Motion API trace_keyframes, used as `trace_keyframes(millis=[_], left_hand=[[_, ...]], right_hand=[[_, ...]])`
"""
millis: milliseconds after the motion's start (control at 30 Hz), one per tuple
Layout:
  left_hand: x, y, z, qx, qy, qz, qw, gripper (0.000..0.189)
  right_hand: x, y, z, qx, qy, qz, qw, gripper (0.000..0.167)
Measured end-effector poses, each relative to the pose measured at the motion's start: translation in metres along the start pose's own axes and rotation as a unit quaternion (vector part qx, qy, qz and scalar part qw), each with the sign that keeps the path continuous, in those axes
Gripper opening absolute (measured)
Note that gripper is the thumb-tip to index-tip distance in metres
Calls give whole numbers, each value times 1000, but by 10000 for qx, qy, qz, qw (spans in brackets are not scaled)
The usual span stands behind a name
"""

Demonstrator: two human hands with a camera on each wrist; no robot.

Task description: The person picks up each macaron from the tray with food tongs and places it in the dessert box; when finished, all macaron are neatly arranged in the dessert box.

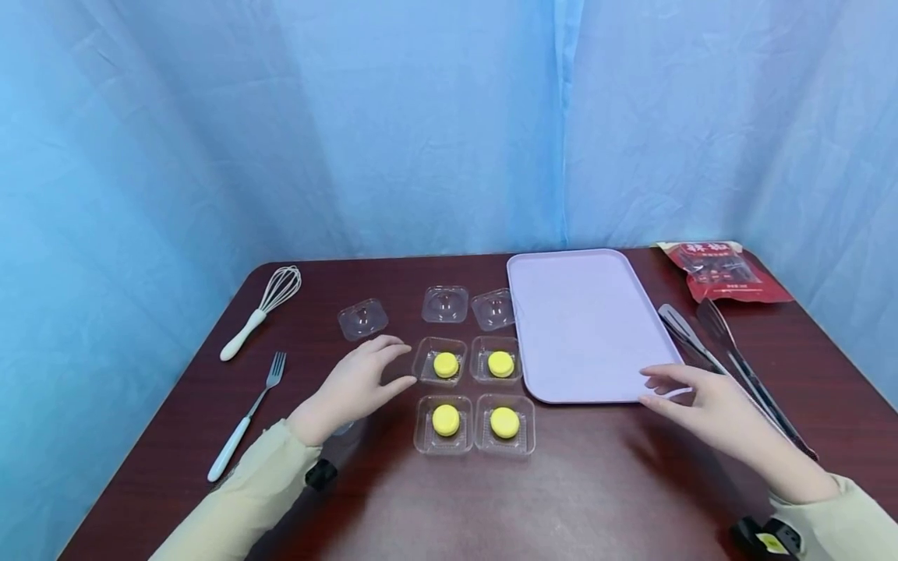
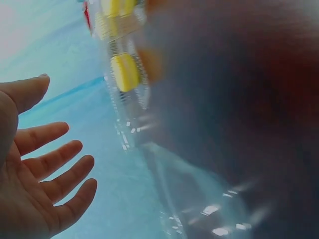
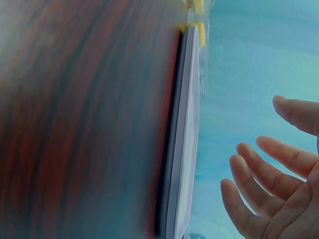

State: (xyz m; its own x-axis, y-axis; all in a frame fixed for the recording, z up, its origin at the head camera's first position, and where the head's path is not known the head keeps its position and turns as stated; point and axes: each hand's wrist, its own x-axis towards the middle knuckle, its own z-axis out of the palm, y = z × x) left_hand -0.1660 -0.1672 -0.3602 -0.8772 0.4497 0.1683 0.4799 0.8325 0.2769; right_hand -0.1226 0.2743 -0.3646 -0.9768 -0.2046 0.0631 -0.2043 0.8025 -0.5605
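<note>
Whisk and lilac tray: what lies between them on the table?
Three clear plastic lids lie in a loose row between the whisk and the lilac tray, as the head view shows.

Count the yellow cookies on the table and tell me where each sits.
4: the far left cookie, far right cookie, near left cookie and near right cookie, each in its own clear box; none appears hidden.
</note>
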Motion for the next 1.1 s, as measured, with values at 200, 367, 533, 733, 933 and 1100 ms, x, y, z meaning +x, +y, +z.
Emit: trace_keyframes(millis=[200, 367, 533, 733, 933, 1100], left_hand=[[-21, -6, 3, 85, -154, -202, 9996, 49], [-36, -11, 6, 178, -207, -326, 9991, 50], [-47, -16, 7, 343, -204, -375, 9985, 51], [-57, -20, 8, 374, -259, -490, 9978, 54], [-62, -24, 10, 325, -469, -653, 9962, 54], [-64, -26, 12, 288, -624, -697, 9952, 54]], right_hand=[[1, -9, 6, 75, 2, -307, 9995, 43], [2, -14, 10, 86, 4, -330, 9994, 43], [4, -19, 17, 145, 44, -433, 9989, 42], [8, -27, 26, 154, 36, -742, 9971, 39], [13, -36, 34, 159, 106, -1137, 9933, 36], [17, -43, 40, 156, 132, -1330, 9909, 36]])
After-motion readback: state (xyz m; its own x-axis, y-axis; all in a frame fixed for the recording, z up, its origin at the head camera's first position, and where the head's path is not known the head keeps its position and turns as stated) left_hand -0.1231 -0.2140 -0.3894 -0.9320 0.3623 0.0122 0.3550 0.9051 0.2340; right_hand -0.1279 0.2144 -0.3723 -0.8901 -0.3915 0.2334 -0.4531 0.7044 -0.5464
